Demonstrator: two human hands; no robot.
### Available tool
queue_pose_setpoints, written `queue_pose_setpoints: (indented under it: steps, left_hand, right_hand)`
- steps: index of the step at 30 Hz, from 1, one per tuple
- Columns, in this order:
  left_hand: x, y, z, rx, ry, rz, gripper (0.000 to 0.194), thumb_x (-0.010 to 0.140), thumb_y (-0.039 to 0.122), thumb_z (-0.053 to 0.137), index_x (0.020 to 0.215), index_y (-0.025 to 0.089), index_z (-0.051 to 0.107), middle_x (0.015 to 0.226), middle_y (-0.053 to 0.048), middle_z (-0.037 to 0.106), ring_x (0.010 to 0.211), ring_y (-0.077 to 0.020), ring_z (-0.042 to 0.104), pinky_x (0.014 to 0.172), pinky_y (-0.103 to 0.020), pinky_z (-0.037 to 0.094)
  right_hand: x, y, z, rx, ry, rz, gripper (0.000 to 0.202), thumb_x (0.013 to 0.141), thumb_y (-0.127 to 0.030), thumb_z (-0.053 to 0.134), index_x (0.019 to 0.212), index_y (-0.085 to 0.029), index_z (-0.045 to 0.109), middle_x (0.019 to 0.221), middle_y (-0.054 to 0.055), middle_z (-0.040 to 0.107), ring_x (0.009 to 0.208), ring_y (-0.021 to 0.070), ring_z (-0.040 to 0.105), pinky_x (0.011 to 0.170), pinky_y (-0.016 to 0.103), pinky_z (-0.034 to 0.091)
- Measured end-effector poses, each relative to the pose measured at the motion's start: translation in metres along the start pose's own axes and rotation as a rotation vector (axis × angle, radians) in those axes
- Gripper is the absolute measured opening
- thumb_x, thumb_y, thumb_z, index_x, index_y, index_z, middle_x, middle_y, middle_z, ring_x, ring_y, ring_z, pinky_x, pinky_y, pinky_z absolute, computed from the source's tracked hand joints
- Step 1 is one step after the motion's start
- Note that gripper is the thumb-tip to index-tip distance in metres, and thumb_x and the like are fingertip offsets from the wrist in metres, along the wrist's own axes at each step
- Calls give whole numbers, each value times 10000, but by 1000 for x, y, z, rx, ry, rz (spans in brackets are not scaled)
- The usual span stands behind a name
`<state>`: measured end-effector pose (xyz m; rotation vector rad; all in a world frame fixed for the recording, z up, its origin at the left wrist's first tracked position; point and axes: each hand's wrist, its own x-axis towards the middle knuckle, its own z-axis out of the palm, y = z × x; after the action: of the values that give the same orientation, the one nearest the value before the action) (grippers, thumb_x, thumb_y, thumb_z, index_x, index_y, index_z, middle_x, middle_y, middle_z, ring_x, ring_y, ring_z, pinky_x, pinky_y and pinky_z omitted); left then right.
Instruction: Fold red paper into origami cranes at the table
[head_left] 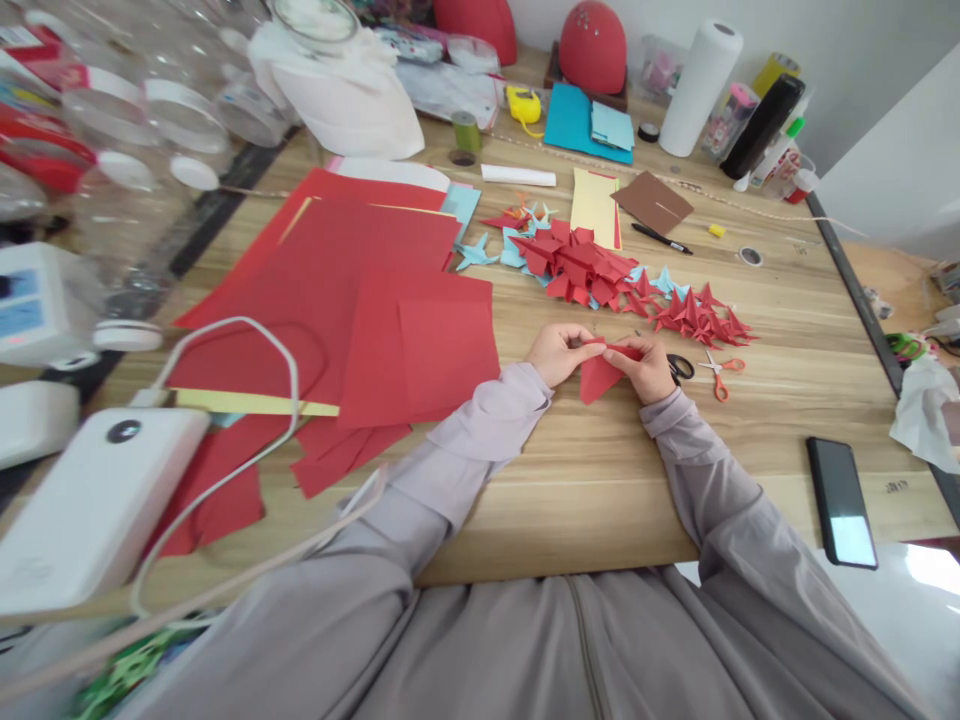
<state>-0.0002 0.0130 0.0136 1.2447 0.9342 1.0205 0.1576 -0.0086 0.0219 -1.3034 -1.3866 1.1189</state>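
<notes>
Between my two hands is a small piece of folded red paper point(598, 380), its pointed part hanging down toward the table. My left hand point(556, 352) pinches its upper left edge. On the other side my right hand point(646, 370) grips the upper right part, with thumb and fingers closed. Just beyond the hands lies a pile of folded red paper pieces point(577, 262), with some light blue ones among them. Black-handled scissors point(680, 368) lie beside my right hand, partly hidden by it, and orange-handled scissors point(721, 378) rest a little farther right.
Large red paper sheets point(352, 250) cover the table's left side. A white power bank point(97, 510) with a cable lies front left, near plastic bottles point(124, 220). A phone point(841, 500) is at the right front edge. A paper roll point(701, 90) stands at the back.
</notes>
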Motion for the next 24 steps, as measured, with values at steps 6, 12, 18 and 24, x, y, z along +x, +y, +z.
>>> queue_pose_setpoints:
  steps: [6,12,18,24]
  left_hand:
    - [1,2,-2,-34,-57,-43,352,569,472,730,620,140,623,540,8,578,507,-100,497,515,-245,399]
    - [3,6,-5,-163,-42,-94,386,518,494,756,617,141,636,592,1,621,551,-106,534,562,-247,422]
    - [4,3,-5,-175,-10,-77,360,519,471,771,619,143,661,602,3,637,563,-101,549,583,-243,434]
    - [3,1,-5,-99,8,-22,326,554,460,758,596,147,674,607,-9,650,589,-117,566,631,-263,450]
  right_hand:
    - [1,5,-1,101,-30,34,307,563,-453,756,671,-171,700,642,7,680,561,127,582,552,258,479]
    - [3,8,1,231,-61,117,347,595,-496,718,740,-181,725,661,6,694,573,151,610,545,271,499]
    - [2,6,-2,287,-110,111,331,666,-511,662,722,-188,714,627,7,678,610,189,639,551,294,514]
    - [2,8,1,311,-79,76,335,713,-514,636,636,-191,676,591,-2,658,537,155,600,532,280,494]
